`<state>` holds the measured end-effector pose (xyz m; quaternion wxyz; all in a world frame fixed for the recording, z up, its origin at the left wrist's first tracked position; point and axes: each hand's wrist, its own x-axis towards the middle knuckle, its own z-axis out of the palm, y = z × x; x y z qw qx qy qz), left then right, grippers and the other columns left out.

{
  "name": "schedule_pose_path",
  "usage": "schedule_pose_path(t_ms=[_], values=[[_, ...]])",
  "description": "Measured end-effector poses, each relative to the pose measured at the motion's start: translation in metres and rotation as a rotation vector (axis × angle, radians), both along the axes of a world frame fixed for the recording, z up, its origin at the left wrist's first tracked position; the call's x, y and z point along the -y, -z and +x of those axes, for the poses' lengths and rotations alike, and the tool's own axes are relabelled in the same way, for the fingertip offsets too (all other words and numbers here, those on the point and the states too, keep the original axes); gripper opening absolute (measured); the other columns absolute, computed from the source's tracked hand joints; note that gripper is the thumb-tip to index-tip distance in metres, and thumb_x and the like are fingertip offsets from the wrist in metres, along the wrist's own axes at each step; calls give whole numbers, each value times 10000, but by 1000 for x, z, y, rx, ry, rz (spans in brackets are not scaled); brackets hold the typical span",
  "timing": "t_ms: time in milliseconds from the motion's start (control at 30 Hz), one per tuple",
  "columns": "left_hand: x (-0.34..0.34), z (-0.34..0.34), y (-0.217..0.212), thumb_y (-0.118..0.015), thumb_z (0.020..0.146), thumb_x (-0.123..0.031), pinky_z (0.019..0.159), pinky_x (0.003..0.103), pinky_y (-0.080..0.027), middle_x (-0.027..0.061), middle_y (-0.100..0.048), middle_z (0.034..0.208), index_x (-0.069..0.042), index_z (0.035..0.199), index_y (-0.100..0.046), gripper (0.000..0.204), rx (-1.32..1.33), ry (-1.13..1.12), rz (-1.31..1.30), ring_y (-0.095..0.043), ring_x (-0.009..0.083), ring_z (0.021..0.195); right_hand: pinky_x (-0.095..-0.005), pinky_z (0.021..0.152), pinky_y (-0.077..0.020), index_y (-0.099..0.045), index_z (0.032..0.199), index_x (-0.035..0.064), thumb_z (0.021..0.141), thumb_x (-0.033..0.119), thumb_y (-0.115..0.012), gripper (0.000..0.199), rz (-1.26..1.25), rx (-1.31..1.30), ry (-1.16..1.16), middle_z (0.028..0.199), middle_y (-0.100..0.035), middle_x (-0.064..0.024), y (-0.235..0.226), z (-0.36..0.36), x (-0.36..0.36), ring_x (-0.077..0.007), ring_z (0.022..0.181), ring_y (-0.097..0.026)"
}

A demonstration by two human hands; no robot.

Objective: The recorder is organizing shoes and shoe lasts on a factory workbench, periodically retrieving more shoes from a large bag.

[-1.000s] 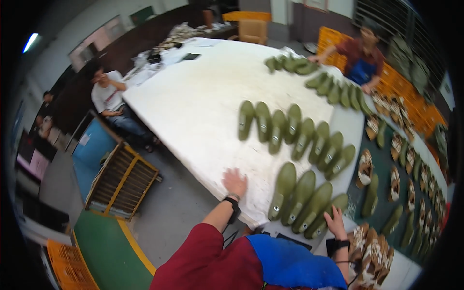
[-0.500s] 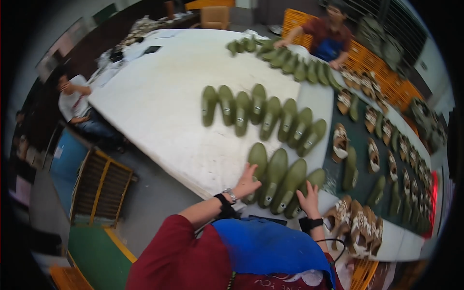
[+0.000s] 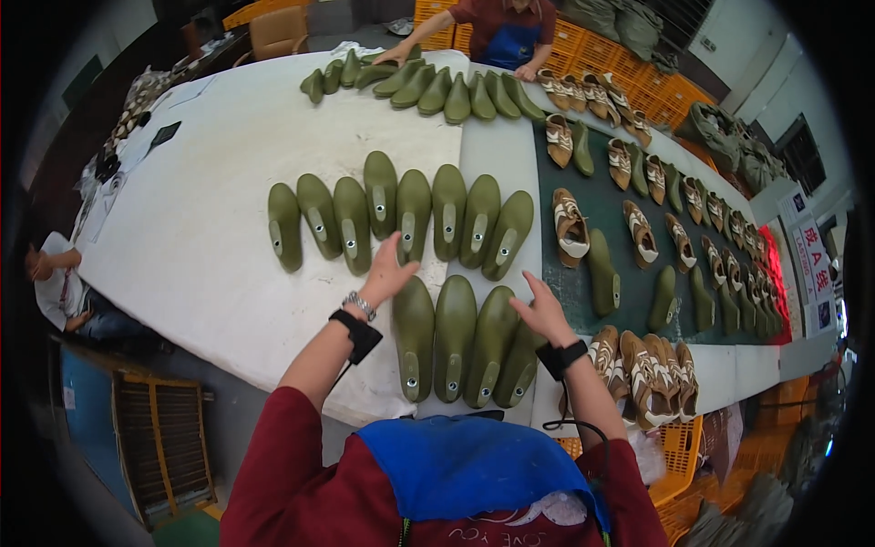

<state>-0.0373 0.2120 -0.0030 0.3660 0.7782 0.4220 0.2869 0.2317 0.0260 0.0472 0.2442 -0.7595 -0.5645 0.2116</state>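
Note:
Several green shoe lasts (image 3: 454,333) lie side by side, soles up, on the table edge closest to me. Beyond them is a second row of green shoe lasts (image 3: 449,205), also sole up. My left hand (image 3: 389,273) is open between the two rows, its fingertips by the heel of a far-row last; whether they touch it I cannot tell. Fingers apart, my right hand (image 3: 544,312) is over the toe end of the rightmost near last and partly covers it. Neither hand holds anything.
A green conveyor mat (image 3: 574,296) on the right carries brown-and-white shoe uppers (image 3: 570,228) and more lasts. Uppers are bunched (image 3: 649,374) beside my right forearm. Across the white table (image 3: 219,237), a co-worker (image 3: 512,32) touches another row of lasts. Someone sits at the left.
My hands have come off the near lasts and moved forward, the left toward the second row. The view has swung right, so the table appears shifted left.

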Motion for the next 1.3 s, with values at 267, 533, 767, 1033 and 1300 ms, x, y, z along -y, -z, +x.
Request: schedule_pose_path(t_ms=[267,533,767,1033,1300], values=[[-78,86,46,-635,697,-248,1044,339,-268,283,-297,1339,125,1327,-155,876,50,-233,-263,-307,360,1257,-377,976,-361,-254,1364,35,723,367,-648,823,-17,-160,139,1311,-333,-298,43,34,-123,-407,1170,-413],[-75,136,47,-651,697,-258,1062,350,-238,307,-217,1361,142,1327,-110,922,130,-48,-358,-233,378,1285,-390,943,-400,-333,1342,175,640,178,-645,769,-81,35,208,1337,-263,-316,54,87,-137,-435,1155,-417],[-105,95,29,-647,746,-351,1021,478,-229,273,-401,1249,25,1282,-350,719,-138,-128,294,-313,408,1220,-393,955,-388,-362,1327,204,644,175,-648,741,-128,97,188,1348,-241,-318,56,86,-144,-433,1152,-420],[-156,38,31,-573,698,-171,870,396,-436,279,-573,1026,29,1298,-281,696,-137,-489,-133,-557,400,974,-401,942,-402,-378,1310,201,635,151,-656,731,-95,86,218,1352,-248,-303,58,88,-144,-423,1153,-425],[-96,66,34,-629,729,-316,995,422,-312,263,-456,1222,6,1290,-334,711,-155,-227,-6,-414,377,1169,-391,950,-398,-400,1293,192,629,126,-659,716,-81,33,232,1348,-263,-292,57,82,-142,-417,1148,-432]])
